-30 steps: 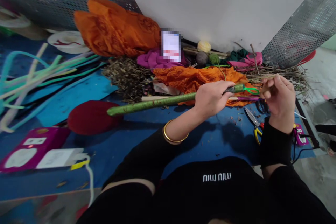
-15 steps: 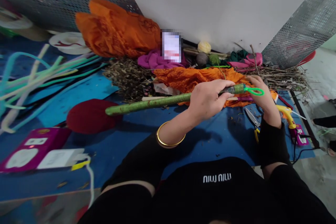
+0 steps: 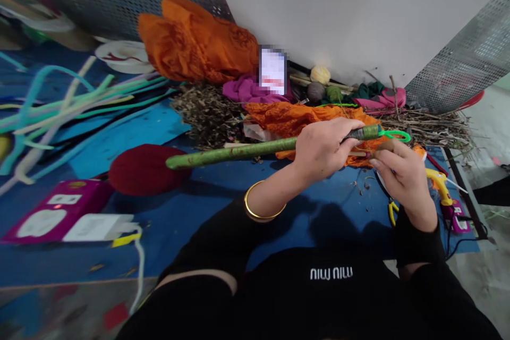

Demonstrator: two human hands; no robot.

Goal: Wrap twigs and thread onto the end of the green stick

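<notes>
Green-wrapped rod [image 3: 239,153], clamped in left hand [image 3: 321,150], bears dark winding [image 3: 360,133], green loop [image 3: 394,133]; right hand [image 3: 404,178] pinched together, contents unclear; cannot tell whether winding complete.

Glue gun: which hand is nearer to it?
Right. The right hand is just to the left of the glue gun; the left hand is farther left, gripping the green stick.

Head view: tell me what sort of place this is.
Likely a craft workspace: the blue table bears balls of yarn, a pile of twigs and what looks like a yellow glue gun. Whether it is a home or a workshop, I cannot tell.
</notes>
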